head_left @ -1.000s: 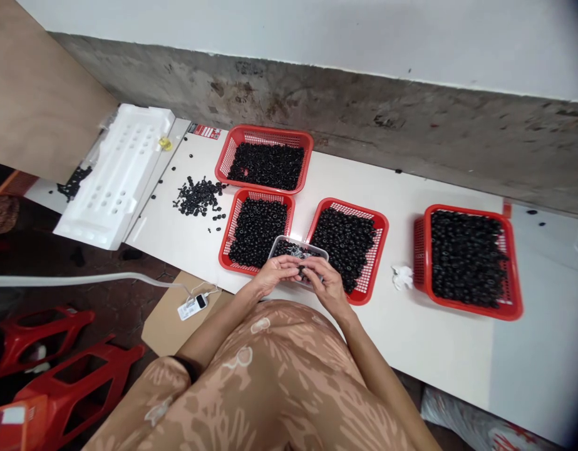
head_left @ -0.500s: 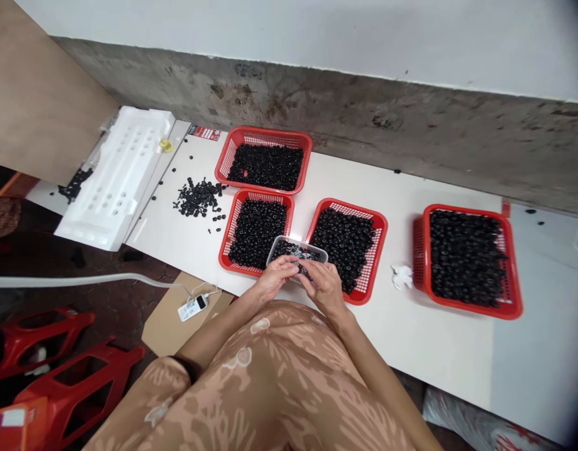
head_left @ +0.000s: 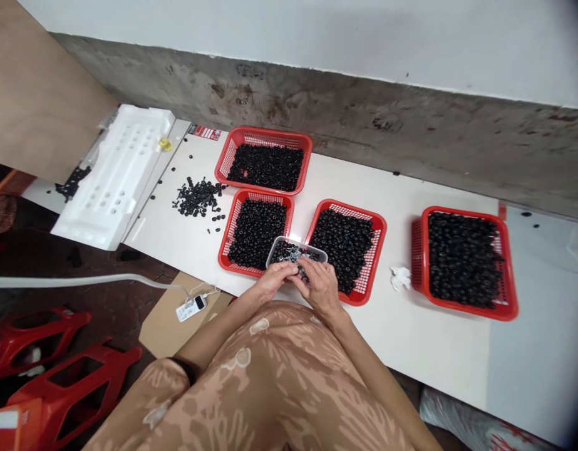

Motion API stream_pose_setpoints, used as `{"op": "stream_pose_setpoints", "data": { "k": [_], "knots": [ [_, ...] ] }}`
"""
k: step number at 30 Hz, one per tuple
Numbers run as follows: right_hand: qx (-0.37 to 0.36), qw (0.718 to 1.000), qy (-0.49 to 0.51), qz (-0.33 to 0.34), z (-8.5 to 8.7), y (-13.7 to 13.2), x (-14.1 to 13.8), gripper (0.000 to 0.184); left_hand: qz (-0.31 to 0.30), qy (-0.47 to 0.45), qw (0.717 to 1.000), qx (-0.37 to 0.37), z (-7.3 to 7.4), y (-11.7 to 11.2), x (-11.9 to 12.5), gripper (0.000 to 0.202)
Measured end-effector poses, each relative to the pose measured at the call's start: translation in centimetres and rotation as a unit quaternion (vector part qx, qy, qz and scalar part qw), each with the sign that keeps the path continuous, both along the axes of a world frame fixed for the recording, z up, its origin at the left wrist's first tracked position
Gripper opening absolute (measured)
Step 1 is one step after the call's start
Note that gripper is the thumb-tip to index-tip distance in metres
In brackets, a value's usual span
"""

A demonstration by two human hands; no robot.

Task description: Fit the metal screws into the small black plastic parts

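Sliding a little inward since a second ago, when both sets of fingertips were meeting around a dark bit, the right hand (head_left: 319, 286) is now bending its fingers over the tub (head_left: 271, 254), and the left hand (head_left: 272, 277) is staying close by with thumb and fingertips pinched together. Whether either hand is gripping a bit is hard to tell (the fingertips are covering whatever may lie between them). Baskets and pile are keeping their places. Clear plastic, rounded at the corners, the tub is sitting on the smooth white table (head_left: 453, 351) at the near corners of two baskets, and it is holding small black bits mixed with silvery ones. Red mesh plastic is forming the left basket (head_left: 227, 237) and the middle basket (head_left: 372, 260), both holding glossy black rings; the back basket (head_left: 310, 160) is carrying finer, jagged black bits, and the right basket (head_left: 417, 257) is brimming with rounded ones. Left of them, a loose black pile (head_left: 199, 197) is spreading beside a white foam block (head_left: 114, 175) dotted with holes. Crumpled, soft-looking tissue (head_left: 401, 279) is lying near the right basket, and rough, stained concrete (head_left: 326, 103) is running behind the table.
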State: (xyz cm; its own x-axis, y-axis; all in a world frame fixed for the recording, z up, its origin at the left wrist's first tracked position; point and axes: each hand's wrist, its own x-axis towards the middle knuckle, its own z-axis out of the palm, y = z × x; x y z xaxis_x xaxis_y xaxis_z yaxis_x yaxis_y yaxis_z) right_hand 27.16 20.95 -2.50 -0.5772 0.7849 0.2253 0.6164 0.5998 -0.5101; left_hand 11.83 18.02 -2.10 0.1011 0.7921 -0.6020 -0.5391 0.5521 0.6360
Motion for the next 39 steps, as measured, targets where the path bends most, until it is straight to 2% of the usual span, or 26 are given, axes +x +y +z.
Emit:
{"op": "stream_pose_setpoints", "data": {
  "k": [10,12,14,18,21,25,29,31,34,36,39],
  "knots": [
    [0.023,0.999,-0.014,0.022,0.0,0.1,-0.4,0.030,0.005,0.042,0.998,0.038,-0.9,-0.4,0.0,0.023],
    [-0.015,0.999,0.023,0.034,0.1,0.2,-0.2,0.032,0.006,0.055,0.998,0.041,-0.8,-0.4,-0.1,0.022],
    [-0.092,0.991,0.086,0.036,0.3,0.4,0.0,0.036,0.007,0.065,0.997,0.038,-0.6,-0.4,-0.2,0.021],
    [-0.256,0.939,0.228,0.012,0.8,0.7,0.2,0.025,-0.007,0.086,0.995,0.050,0.1,-0.2,-0.3,0.020],
    [-0.309,0.908,0.282,0.008,0.9,1.1,0.2,0.020,-0.028,0.090,0.994,0.062,0.2,-0.2,-0.4,0.019],
    [-0.336,0.894,0.296,0.012,0.7,1.5,0.5,0.020,-0.047,0.078,0.994,0.059,0.1,-0.4,-0.3,0.024],
    [-0.291,0.916,0.277,0.020,0.5,1.2,0.6,0.022,-0.043,0.088,0.993,0.059,0.1,-0.3,-0.3,0.026],
    [-0.228,0.944,0.237,0.017,0.4,0.9,0.5,0.024,-0.026,0.095,0.993,0.060,0.1,-0.2,-0.2,0.025],
    [-0.090,0.987,0.128,0.024,0.3,0.5,0.1,0.032,-0.003,0.097,0.994,0.056,0.0,-0.1,-0.1,0.023],
    [-0.010,0.997,0.063,0.035,0.2,0.5,-0.2,0.030,0.002,0.099,0.994,0.055,0.0,0.0,-0.1,0.023],
    [0.055,0.997,0.023,0.045,0.2,0.7,-0.5,0.023,0.001,0.100,0.993,0.055,0.1,0.0,-0.2,0.024]
  ]
}}
